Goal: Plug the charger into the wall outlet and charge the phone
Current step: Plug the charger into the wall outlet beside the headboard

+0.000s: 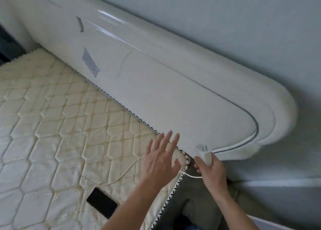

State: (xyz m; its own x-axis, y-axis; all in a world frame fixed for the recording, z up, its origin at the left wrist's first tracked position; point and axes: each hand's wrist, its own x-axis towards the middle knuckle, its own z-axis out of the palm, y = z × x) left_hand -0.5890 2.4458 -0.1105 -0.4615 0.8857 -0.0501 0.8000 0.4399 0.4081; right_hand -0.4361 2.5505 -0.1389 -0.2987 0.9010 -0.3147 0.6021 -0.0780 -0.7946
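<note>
My right hand point(211, 173) grips a white charger point(205, 154) with its metal prongs pointing up toward the headboard. A thin white cable point(189, 175) runs from under that hand leftward across the mattress corner. My left hand point(162, 157) hovers open with fingers spread above the mattress corner, holding nothing. A black phone point(102, 202) lies screen-up on the quilted mattress, left of my left forearm. No wall outlet shows in this view.
A cream quilted mattress point(52, 125) fills the left side. A glossy white headboard point(173, 90) runs diagonally behind it, with a pale blue-grey wall point(243, 29) beyond. A dark gap and floor point(196, 195) lie beside the bed's corner.
</note>
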